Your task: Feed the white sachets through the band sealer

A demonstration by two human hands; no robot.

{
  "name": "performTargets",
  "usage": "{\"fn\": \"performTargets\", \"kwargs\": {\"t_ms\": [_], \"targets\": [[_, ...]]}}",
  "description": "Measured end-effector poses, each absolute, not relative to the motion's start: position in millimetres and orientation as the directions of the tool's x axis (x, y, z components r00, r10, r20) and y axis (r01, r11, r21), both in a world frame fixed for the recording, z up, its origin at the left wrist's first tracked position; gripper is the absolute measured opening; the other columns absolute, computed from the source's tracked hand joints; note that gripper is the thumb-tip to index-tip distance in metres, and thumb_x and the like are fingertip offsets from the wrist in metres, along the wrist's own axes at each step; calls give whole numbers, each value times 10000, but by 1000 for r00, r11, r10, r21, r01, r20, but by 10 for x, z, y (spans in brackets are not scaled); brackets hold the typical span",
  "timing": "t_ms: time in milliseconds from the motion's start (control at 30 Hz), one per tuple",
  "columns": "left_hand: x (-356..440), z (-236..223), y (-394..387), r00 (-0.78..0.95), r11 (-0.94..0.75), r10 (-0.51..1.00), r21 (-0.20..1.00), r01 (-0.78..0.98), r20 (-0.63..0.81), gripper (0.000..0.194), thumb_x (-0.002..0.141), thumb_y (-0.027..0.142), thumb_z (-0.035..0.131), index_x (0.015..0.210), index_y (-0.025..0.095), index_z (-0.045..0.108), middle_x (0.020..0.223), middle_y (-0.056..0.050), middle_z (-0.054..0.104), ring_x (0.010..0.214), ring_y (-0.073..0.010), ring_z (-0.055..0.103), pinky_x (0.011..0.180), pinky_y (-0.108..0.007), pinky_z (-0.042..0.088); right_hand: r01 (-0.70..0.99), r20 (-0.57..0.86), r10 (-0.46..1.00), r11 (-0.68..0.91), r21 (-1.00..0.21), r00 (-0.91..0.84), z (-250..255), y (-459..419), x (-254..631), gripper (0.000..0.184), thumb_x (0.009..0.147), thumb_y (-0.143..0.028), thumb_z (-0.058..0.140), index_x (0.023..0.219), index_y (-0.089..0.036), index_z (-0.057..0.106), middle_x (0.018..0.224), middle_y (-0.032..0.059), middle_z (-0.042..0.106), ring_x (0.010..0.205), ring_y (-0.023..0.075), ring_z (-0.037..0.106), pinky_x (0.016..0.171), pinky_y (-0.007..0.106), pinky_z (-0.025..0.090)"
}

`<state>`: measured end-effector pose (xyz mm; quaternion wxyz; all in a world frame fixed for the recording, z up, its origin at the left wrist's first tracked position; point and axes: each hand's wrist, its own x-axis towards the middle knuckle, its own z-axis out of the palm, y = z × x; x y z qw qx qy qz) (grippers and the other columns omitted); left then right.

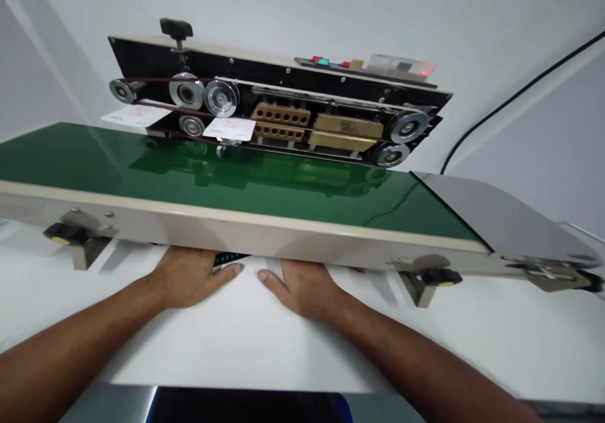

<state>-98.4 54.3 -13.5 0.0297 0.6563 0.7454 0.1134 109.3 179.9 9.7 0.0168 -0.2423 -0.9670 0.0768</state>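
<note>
My left hand [186, 278] lies flat on the white table, its fingers hidden under the front edge of a band sealer's green conveyor [283, 186]. Beside it, my right hand [307, 287] rests flat too, fingers also out of sight below the conveyor. Both thumbs stretch inward, a small gap between their tips. A dark strip with small pale marks [231, 258] shows next to my left hand; whether I touch it I cannot tell. Two white printed packets [230, 128] [137, 115] sit along the sealing head [283, 95], one at the rollers, one further left.
Black clamp knobs [66, 234] [439, 277] stick out from the conveyor's front. A grey end plate [501, 212] extends to the right. Red and green switches [324, 62] top the sealing head. A black cable [496, 101] runs behind. The table's front edge [265, 385] is near.
</note>
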Motion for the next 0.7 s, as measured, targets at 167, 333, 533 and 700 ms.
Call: {"fn": "performTargets", "kwargs": {"t_ms": [167,333,533,700], "targets": [[-946,-85,359,1,-14,998,243,970,55,639,881,604,463,1341,164,418,1289,-180,591,1200,-371,512,1002,-607,398,381,-23,384,903,-198,-923,109,1799,1212,421,937,-389,456,1198,-80,571,1148,195,661,1048,356,612,905,509,478],[-755,-42,315,8,-34,996,280,959,90,534,901,473,483,1309,133,423,1258,-176,560,1187,-357,465,1009,-590,361,314,-21,319,914,-255,-947,88,1849,1209,357,949,-301,436,1196,-73,556,1143,186,656,1046,325,604,906,477,482],[-624,-24,424,29,-64,993,308,949,118,357,876,202,421,1223,131,472,1171,-162,587,1079,-335,505,931,-563,400,251,33,271,926,-282,-962,42,1856,1267,417,947,-222,454,1336,-77,497,1242,164,643,1111,301,602,931,445,485],[-620,-53,504,114,-134,991,430,893,71,266,924,343,481,1149,200,472,1086,-100,621,1008,-291,545,860,-535,438,269,199,335,916,-299,-921,-35,1799,1288,319,934,-263,523,1208,-116,597,1074,126,729,950,297,683,838,467,521]]}}
